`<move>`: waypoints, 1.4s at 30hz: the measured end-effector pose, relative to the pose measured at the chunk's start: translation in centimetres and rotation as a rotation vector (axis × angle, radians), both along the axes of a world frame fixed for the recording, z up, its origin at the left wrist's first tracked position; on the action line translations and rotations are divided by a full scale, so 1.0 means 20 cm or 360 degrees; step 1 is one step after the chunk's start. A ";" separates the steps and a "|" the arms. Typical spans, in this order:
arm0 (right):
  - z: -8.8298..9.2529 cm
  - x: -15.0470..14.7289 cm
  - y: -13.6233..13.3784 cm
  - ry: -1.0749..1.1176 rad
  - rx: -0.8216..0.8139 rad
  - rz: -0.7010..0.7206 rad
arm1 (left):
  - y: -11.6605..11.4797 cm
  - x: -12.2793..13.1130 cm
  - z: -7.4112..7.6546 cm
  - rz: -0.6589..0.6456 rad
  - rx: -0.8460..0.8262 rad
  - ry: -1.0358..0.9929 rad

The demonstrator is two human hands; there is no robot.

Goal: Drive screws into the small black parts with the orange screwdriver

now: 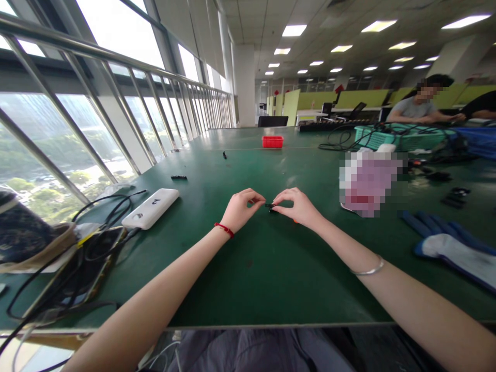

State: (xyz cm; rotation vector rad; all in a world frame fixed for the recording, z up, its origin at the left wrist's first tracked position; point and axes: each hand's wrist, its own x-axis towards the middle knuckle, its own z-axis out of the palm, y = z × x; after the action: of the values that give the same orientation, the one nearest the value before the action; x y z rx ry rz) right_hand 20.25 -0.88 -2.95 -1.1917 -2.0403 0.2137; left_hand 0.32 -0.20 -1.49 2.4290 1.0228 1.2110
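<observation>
Near the middle of the green table (248, 279), a small black part (270, 207) sits between my two hands. My left hand (243, 206), with a red string at the wrist, pinches at the left end of this part. From the other side my right hand (296, 206) pinches it between thumb and forefinger; a bangle circles that forearm. Something small and orange (295, 221) shows just under my right hand. The black part is too small to make out in detail.
A white power bank (152, 208), cables and a phone (83, 268) lie left. Small black pieces (179, 177) and a red basket (273, 141) are farther back. At right are a blue-white glove (453, 248), a green basket (403, 138) and a seated person (416, 106).
</observation>
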 end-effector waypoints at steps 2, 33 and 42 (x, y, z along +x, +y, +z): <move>0.00 0.00 0.00 0.0032 -0.0012 0.0014 | 0.00 0.00 0.00 -0.0012 -0.0014 0.0016; 0.01 -0.02 -0.02 0.0268 -0.0116 0.0035 | -0.01 0.00 0.00 -0.0013 0.0011 0.0098; 0.00 -0.02 -0.01 0.0279 -0.0124 0.0018 | -0.01 0.00 0.01 -0.0008 0.0091 0.0165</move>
State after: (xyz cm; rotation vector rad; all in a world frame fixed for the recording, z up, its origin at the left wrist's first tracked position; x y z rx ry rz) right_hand 19.95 -1.11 -2.86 -1.1660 -1.9010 0.3930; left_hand 0.23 -0.46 -1.31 2.5610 1.0223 1.1379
